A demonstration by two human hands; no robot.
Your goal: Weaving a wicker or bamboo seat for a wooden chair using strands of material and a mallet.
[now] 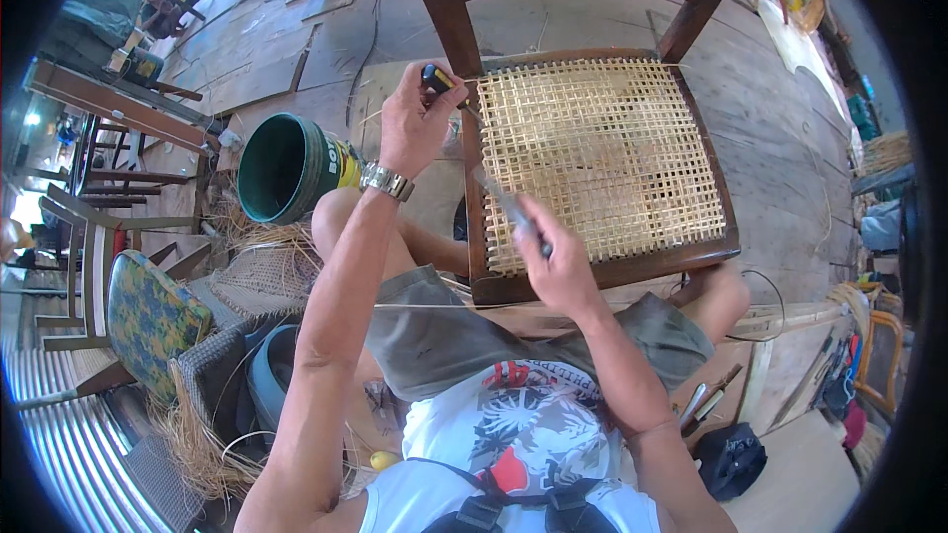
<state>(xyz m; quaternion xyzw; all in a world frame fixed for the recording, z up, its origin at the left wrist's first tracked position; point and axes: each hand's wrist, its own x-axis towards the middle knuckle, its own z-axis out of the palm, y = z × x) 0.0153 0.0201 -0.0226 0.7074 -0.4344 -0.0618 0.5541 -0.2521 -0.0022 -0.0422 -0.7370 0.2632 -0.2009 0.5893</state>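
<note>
In front of me lies a dark wooden chair (602, 277) with a woven cane seat (602, 153) of pale open mesh. My left hand (413, 128), at the far left corner, is closed on a black and yellow tool handle (435, 79). Its thin shaft points down to the left rail of the seat; whether it is an awl or a screwdriver I cannot tell. Over the near left of the cane, my right hand (565, 271) grips a knife (515, 212) by its dark handle. The blade points up and left toward that same rail, slightly blurred.
A green bucket (286, 170) lies tipped at my left, beside loose cane strips (262, 235). A camouflage-patterned cushion (156, 321) and wooden chair frames (94, 266) stand farther left. Several tools (703, 405) and a black bag (731, 459) lie at my lower right.
</note>
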